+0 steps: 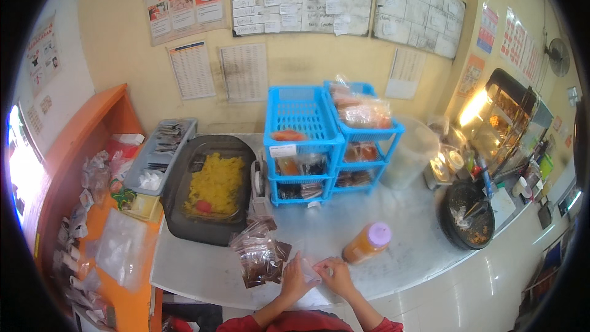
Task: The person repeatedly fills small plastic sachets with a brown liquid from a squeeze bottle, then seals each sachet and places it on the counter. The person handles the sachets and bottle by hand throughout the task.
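Near the front edge of the metal table (396, 267), my left hand (295, 280) and my right hand (335, 278) face each other. Between them is a small clear plastic bag (309, 269), pinched by the fingers of both hands. What the bag contains, if anything, cannot be made out. Just left of my left hand lies a pile of clear sachets with dark brown contents (260, 258). A squeeze bottle of orange sauce (367, 242) with a lilac lid is beyond my right hand, apart from it.
Two blue plastic racks (302, 140) holding filled bags stand at the back. Left are a black pan (175, 221) of yellow food and a grey tray (131, 177) of sachets. Plastic bags (120, 249) lie on an orange counter. A stone mortar (447, 221) sits right, near the edge.
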The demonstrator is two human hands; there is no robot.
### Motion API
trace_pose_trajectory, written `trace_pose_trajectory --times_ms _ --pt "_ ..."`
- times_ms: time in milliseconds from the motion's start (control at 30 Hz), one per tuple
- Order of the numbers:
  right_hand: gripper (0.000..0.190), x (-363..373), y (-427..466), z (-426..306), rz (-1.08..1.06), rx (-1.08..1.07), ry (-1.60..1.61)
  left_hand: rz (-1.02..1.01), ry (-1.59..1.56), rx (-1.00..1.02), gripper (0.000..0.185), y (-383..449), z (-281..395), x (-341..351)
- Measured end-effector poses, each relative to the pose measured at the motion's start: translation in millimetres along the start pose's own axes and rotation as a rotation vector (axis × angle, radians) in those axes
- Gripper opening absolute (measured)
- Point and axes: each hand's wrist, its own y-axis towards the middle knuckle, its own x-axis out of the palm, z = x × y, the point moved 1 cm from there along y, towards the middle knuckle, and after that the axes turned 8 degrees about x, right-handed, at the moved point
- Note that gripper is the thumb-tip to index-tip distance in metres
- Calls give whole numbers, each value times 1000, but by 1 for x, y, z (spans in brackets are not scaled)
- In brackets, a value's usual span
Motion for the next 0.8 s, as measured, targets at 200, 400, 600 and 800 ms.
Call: trace_pose_trajectory --times_ms 200,400,600,800 --pt "11 -22 -8 -15 -98 116 -272 32 -27 38 87 -10 -6 17" --pt "11 -21 -13 -10 -52 57 -450 69 36 102 84 -10 6 14" --pt "9 -25 -11 -11 -153 127 -394 79 22 80 84 -12 11 8" --pt "10 -21 -12 -20 -167 71 -430 105 46 89 85 -14 12 5"
